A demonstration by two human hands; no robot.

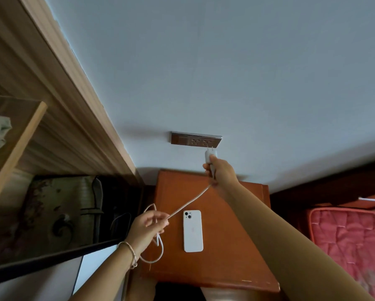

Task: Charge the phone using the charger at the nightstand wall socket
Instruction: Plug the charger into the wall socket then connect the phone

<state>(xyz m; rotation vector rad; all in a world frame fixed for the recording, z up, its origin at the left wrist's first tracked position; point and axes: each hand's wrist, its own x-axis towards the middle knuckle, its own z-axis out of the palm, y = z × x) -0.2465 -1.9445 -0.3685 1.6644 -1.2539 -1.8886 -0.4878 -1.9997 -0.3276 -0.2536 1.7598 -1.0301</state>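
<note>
**Socket** (pixel 196 141): metal-faced plate on the pale wall, with two outlets showing in its right half. All other entries are placed relative to it.

**Charger** (pixel 210 154): small white plug just below the socket's right outlet, prongs pointing up at it. The prong tips reach the plate's lower edge. Whether they have entered the holes cannot be told.

**Right hand** (pixel 220 172): directly below the socket, arm stretched out, grip closed round the charger's lower body.

**Cable** (pixel 188 203): white, runs taut from the charger down and to the left of the socket to the left hand, then hangs in a loose loop.

**Left hand** (pixel 148 224): well below and left of the socket, grip pinching the cable between thumb and fingers.

**Phone** (pixel 193 230): white, face down on the table (pixel 236 246) well below the socket. It is untouched and nothing is plugged into it.

**Step in hand, as judged:** seating the charger.
- Line both prongs up square with the holes of the right outlet.
- Push straight in along the prongs, without tilting.
- The left hand should give slack, since a taut cable would likely drag the plug sideways.
- Press until the charger's body meets the plate.

Connecting the phone is not yet done.
</note>
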